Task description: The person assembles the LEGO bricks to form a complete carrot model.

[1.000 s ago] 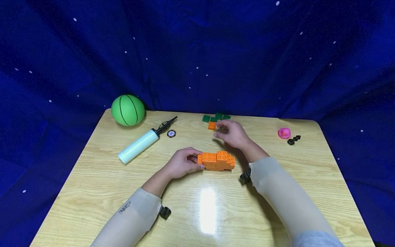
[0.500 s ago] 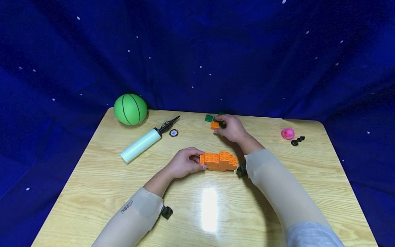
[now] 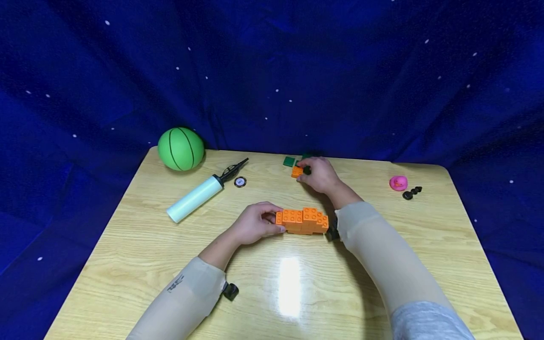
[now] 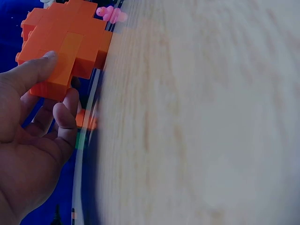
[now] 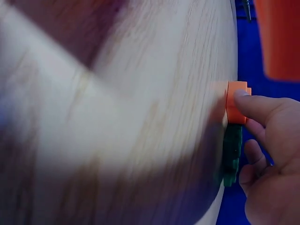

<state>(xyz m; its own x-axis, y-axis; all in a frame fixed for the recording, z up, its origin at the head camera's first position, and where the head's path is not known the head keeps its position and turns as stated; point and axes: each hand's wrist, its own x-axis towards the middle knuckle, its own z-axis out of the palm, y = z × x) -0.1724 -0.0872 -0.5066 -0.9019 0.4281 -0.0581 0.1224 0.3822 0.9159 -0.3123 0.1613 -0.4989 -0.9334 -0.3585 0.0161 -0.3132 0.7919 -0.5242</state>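
My left hand (image 3: 251,223) pinches the left end of a stepped build of orange toy bricks (image 3: 303,221). In the left wrist view the thumb lies on the flat side of this brick build (image 4: 65,37), with fingers behind it. Towards the back of the table, my right hand (image 3: 321,175) has its thumb and forefinger on either side of a small orange brick (image 3: 297,172). Seen from the right wrist, the thumb presses that brick (image 5: 236,110). Green bricks (image 3: 289,161) lie just behind it, partly hidden by the right hand.
At the back left sits a green ball (image 3: 181,148). A pale blue hand pump (image 3: 195,198) lies before it, with a poker chip (image 3: 240,182) near its nozzle. On the right are a pink rubber duck (image 3: 398,183) and a small black piece (image 3: 411,192).
My right hand has closed in on the small orange brick from the right and taken it between thumb and forefinger. The left hand keeps its hold on the brick build.
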